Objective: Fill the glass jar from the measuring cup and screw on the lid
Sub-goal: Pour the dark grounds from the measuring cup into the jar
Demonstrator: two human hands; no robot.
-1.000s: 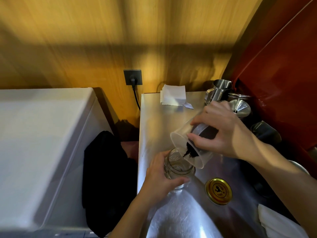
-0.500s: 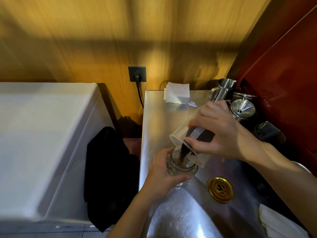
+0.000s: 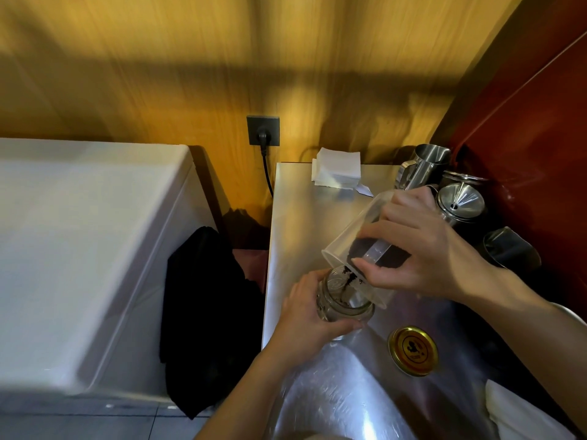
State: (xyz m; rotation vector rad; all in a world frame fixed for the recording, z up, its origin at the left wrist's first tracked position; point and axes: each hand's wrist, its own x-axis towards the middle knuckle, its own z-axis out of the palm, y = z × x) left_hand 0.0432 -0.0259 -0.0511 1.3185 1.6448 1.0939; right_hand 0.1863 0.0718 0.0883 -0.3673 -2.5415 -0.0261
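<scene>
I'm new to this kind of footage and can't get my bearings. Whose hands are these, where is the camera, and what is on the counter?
There is no machine here: a person works with bare hands, and the single camera sits on their head, looking down. The left hand steadies a glass jar on the steel counter. The right hand tilts a clear measuring cup over the jar's mouth, and dark grounds are falling in. The gold lid lies on the counter to the right, not yet screwed on. Farther back are white paper squares, a steel pitcher and a metal funnel.
</scene>
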